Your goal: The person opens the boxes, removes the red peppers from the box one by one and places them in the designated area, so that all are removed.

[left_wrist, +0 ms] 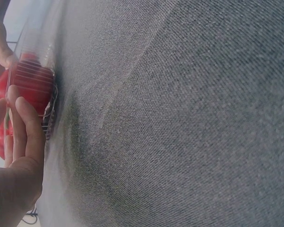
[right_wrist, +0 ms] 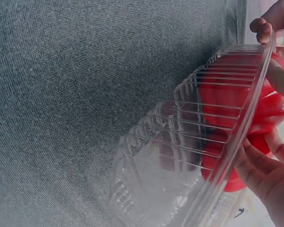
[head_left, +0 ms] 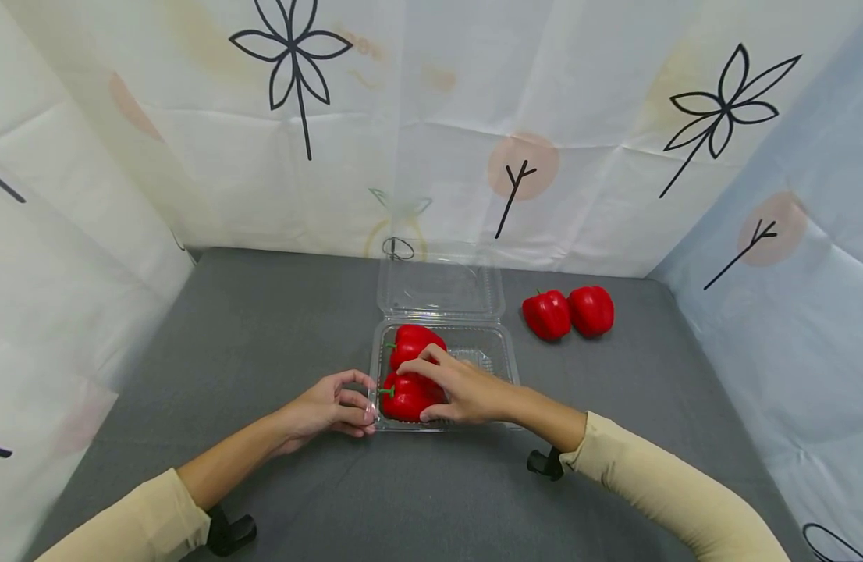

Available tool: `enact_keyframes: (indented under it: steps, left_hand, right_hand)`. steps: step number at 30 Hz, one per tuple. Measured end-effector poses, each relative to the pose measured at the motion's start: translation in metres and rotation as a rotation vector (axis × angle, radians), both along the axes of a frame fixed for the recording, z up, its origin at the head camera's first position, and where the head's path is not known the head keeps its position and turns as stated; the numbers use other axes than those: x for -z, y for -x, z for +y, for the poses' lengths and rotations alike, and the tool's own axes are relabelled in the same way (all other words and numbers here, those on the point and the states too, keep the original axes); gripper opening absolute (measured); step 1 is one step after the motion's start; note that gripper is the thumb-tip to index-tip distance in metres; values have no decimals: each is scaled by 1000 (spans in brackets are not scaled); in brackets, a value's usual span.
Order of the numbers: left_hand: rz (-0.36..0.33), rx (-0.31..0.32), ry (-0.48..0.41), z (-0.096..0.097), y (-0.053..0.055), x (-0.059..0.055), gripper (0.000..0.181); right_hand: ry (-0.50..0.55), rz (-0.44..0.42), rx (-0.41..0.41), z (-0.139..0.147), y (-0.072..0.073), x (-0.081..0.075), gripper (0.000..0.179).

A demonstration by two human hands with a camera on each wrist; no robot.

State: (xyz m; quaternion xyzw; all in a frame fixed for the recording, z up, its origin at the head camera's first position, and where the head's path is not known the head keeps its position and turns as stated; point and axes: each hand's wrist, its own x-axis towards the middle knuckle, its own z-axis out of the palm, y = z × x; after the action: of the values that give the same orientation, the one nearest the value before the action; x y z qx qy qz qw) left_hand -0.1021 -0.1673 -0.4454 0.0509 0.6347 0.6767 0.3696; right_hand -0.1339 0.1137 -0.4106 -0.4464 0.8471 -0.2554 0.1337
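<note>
A clear plastic clamshell container (head_left: 512, 367) lies with its lid (head_left: 442, 293) folded back. In its left half sit two red bell peppers, the far one (head_left: 413, 337) behind the near one (head_left: 403, 402), both with green stems toward the left. My right hand (head_left: 467, 388) reaches over the front rim and grips the near bell pepper, thumb on its near side and fingers over its far side. At the container's left edge, my left hand (head_left: 336, 406) pinches the rim between thumb and fingers. The left wrist view shows its fingers (left_wrist: 31, 127) along the outer wall.
Two more red bell peppers, one (head_left: 547, 315) beside the other (head_left: 591, 311), lie right of the lid on the grey cloth-covered table (head_left: 417, 499). Printed white fabric (head_left: 431, 101) hangs behind and on both sides. The lid reaches close to the back fabric.
</note>
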Motion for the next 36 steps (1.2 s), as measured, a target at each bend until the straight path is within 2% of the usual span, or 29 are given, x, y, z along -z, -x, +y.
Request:
enact_keyframes:
  steps: [7,16,28,36]
  left_hand:
    - [2,-1,3,1,0,0,50]
    - [-2,-4,7,-1,0,1,50]
    - [3,-4,-6,0,1,3,50]
    - [5,-10,-5,0,0,2,49]
  right_hand:
    - [12,1,-17,1,0,3,64]
    - [73,-70,-10,4,4,1,51]
    - [120,-63,-32,4,9,3,45]
    - [149,-144,-19,7,10,0,47]
